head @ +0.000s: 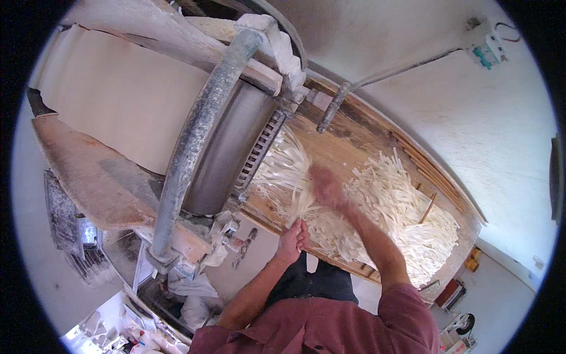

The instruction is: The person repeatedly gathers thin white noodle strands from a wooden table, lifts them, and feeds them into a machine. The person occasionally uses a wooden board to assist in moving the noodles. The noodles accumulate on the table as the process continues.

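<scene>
Fresh flat noodles (285,161) hang from the slotted cutter (261,150) of a noodle machine, below its steel roller (230,146). My left hand (292,241) is closed around the ends of a bunch of strands near the board's front edge. My right hand (327,186) is blurred by motion beside the strands leaving the cutter; whether it grips them cannot be told. A large heap of cut noodles (393,212) lies on the wooden board (325,139) to the right, with a thin stick poking out of it. A wide dough sheet (119,93) lies on the machine's other side.
A curved metal bar (199,132) crosses above the roller. Handled screws stick out at both ends, one with a T-handle (334,107) over the board. Thin wooden sticks (426,170) lie along the wall side. A wall switch (486,53) with a cable is at upper right.
</scene>
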Demonstrator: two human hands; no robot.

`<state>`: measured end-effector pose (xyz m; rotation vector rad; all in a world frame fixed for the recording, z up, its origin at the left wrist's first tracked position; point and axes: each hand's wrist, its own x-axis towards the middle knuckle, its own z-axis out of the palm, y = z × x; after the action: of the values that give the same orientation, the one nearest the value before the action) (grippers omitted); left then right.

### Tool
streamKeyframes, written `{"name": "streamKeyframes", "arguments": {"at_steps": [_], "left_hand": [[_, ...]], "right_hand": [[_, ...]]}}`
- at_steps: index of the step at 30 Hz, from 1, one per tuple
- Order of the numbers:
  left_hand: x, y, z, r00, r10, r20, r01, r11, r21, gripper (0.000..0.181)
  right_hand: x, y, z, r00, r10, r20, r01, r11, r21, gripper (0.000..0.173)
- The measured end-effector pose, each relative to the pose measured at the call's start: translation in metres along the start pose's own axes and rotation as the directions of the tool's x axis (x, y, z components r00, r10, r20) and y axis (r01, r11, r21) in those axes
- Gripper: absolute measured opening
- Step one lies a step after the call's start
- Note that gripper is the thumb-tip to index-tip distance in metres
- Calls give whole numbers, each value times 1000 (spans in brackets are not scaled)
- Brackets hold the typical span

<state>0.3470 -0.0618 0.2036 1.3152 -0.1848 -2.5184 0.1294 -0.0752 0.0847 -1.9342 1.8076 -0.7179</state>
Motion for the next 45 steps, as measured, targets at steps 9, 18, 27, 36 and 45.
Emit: {"name": "streamKeyframes", "arguments": {"at_steps": [9,18,27,36,45], "left_hand": [[-31,-56,44,977,54,204,-172,766,620,26],[-27,-69,133,787,203,583,-24,954,-299,68],[32,-52,162,885,385,262,-197,819,-539,38],[94,-97,140,890,304,338,-210,935,-287,22],[112,-77,147,984,166,70,-162,985,-57,23]], "right_hand": [[-82,-122,-62,562,374,738,-482,-577,659,50],[-206,-167,-250,519,535,666,-804,43,593,44],[-476,-30,-342,329,942,-59,-668,277,690,33],[-353,30,-192,409,733,-544,-845,529,78,49],[-132,-92,-165,665,743,-71,-726,666,170,46]]}}
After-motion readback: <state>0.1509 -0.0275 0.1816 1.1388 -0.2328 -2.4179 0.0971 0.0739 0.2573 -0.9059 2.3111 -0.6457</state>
